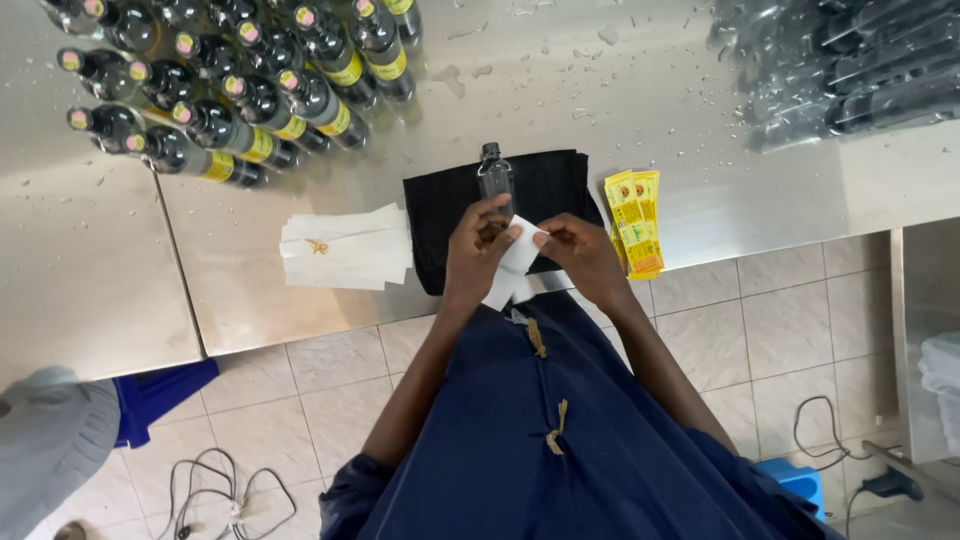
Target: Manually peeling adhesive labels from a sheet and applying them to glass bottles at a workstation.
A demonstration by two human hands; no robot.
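yellow labels beside black cloth, white backing strips

Steel table: bottles, cloth, labels.

A steel bench carries rows of dark capped bottles lying at its far left, a stack of white paper sheets, a black cloth, yellow labels and clear-wrapped bottle packs far right. Cables lie on the tiled floor.
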